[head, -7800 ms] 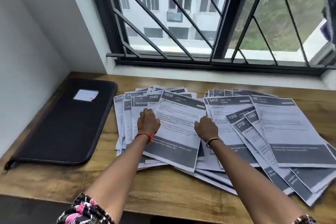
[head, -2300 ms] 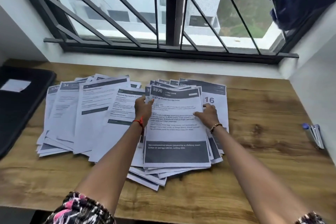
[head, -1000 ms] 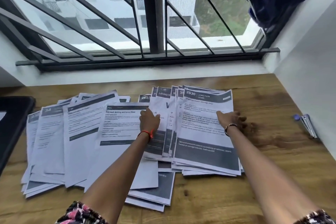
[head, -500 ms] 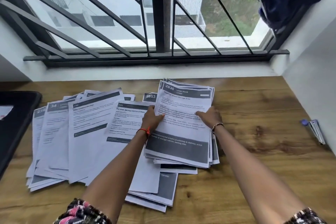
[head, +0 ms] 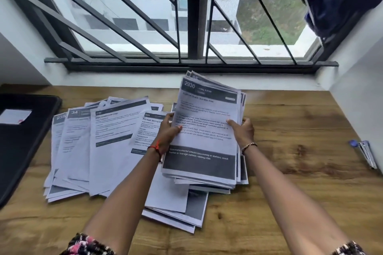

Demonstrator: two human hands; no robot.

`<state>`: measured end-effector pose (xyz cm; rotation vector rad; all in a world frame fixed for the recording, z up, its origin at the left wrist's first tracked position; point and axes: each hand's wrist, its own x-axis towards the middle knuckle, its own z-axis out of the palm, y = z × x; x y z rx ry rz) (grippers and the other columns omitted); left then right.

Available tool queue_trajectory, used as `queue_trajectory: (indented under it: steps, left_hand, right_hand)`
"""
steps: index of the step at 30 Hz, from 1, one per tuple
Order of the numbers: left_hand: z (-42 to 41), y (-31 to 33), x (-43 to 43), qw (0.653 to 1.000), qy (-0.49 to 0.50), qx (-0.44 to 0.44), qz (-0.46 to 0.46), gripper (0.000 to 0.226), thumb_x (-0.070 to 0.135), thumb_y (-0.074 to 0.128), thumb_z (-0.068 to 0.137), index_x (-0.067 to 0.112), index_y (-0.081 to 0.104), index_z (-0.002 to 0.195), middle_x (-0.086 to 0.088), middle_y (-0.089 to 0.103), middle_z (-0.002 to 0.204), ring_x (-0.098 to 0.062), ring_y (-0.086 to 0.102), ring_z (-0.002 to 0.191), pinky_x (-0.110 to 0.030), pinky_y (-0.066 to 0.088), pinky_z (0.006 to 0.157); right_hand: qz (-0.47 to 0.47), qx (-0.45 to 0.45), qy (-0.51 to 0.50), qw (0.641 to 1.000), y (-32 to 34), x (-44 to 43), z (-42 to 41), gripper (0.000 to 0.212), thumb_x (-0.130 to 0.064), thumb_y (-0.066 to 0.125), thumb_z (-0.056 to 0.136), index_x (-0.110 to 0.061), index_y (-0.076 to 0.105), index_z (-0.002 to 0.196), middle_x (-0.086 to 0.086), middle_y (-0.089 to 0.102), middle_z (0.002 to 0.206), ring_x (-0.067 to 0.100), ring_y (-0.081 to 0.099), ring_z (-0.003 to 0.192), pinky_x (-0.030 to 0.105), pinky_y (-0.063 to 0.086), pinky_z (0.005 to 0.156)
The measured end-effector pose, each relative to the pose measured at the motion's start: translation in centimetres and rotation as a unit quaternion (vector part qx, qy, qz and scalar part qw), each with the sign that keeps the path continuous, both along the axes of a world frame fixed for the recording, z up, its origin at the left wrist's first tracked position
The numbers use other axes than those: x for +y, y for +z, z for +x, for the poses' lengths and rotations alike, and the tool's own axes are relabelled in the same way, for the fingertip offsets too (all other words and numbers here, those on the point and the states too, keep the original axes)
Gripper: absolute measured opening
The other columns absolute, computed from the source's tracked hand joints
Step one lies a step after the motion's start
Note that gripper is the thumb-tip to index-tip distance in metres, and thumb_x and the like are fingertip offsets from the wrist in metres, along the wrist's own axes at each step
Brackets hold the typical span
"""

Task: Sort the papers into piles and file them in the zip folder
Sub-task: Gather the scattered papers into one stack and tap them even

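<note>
**Stack** (head: 207, 130): white printed sheets, each with a dark header band and a dark footer band. The top sheet is numbered 2930 and headed "LIVING ROOM". The edges are roughly squared, with a few corners out of line at the far right. It is held above the middle of the bench (head: 300, 172), its far end tilted up toward the window and its near end over other loose sheets.

**Left hand** (head: 169, 130): grips the stack's left edge, thumb on the top sheet, fingers beneath. Red thread at the wrist.

**Right hand** (head: 243, 130): grips the stack's right edge, thumb on the top sheet, fingers curled behind. Bead bracelet at the wrist. Both forearms reach forward from the near edge.

**Sheets** (head: 107, 151): an overlapping fan lying flat on the left half of the bench, just beside the stack. 1 header reads 34.

**Folder** (head: 22, 143): black, flat at the left edge, with a white label on its cover. Whether its zip is closed cannot be told.

**Blue-tipped item** (head: 362, 155): at the right edge, against the wall. Its kind is unclear.
</note>
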<state>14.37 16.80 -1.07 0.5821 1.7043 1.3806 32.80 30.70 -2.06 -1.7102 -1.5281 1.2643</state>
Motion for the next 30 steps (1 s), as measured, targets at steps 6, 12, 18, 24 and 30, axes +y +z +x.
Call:
queue_trajectory:
  steps: [6, 12, 18, 24, 30]
  left_hand:
    - [-3.0, 1.1, -2.4, 0.998, 0.043, 0.000, -0.048, 0.040, -0.016, 0.051, 0.078, -0.003, 0.053, 0.116, -0.016, 0.061, 0.106, -0.028, 0.057, 0.093, -0.029, 0.050, 0.070]
    - [-5.9, 0.9, -5.9, 0.970, 0.074, 0.173, -0.153, 0.035, 0.006, 0.060, 0.073, 0.005, 0.063, 0.108, -0.011, 0.065, 0.107, -0.030, 0.060, 0.099, -0.039, 0.051, 0.086]
    - [-7.8, -0.5, -8.5, 0.928, 0.030, 0.269, -0.257, 0.045, 0.014, 0.056, 0.085, -0.001, 0.046, 0.127, -0.024, 0.039, 0.130, -0.039, 0.034, 0.122, -0.041, 0.037, 0.096]
    - [-8.3, 0.0, -9.6, 0.960, 0.016, 0.196, -0.199, 0.020, 0.015, 0.057, 0.077, -0.002, 0.055, 0.088, -0.017, 0.058, 0.088, -0.028, 0.055, 0.080, -0.031, 0.039, 0.064]
    - [-8.2, 0.1, -10.3, 0.975, 0.033, 0.134, -0.175, 0.016, 0.007, 0.063, 0.072, 0.000, 0.059, 0.086, -0.014, 0.061, 0.085, -0.026, 0.057, 0.076, -0.037, 0.051, 0.070]
  right_hand:
    - [0.007, -0.007, -0.020, 1.000, -0.1, -2.4, -3.3, 0.041, -0.014, 0.075, 0.063, 0.004, 0.059, 0.097, 0.017, 0.066, 0.100, 0.027, 0.062, 0.089, 0.036, 0.051, 0.071]
    - [0.013, -0.036, 0.037, 0.999, 0.4, -8.1, -6.9, 0.025, -0.012, 0.058, 0.069, 0.000, 0.047, 0.087, 0.011, 0.052, 0.088, 0.024, 0.052, 0.082, 0.027, 0.035, 0.065]
    - [-0.008, -0.122, 0.104, 0.987, 0.1, -12.4, -8.8, 0.040, -0.010, 0.054, 0.082, 0.004, 0.043, 0.117, 0.020, 0.045, 0.124, 0.036, 0.046, 0.113, 0.031, 0.037, 0.075]
    - [-0.041, -0.156, 0.138, 0.977, 0.7, -13.8, -10.0, 0.073, -0.022, 0.061, 0.083, -0.008, 0.020, 0.142, 0.021, 0.026, 0.142, 0.038, 0.033, 0.128, 0.040, 0.036, 0.100]
    - [-0.021, -0.044, 0.091, 0.995, 0.6, -14.2, -9.7, 0.061, 0.002, 0.053, 0.079, -0.005, 0.032, 0.136, 0.017, 0.057, 0.122, 0.030, 0.056, 0.106, 0.025, 0.043, 0.077]
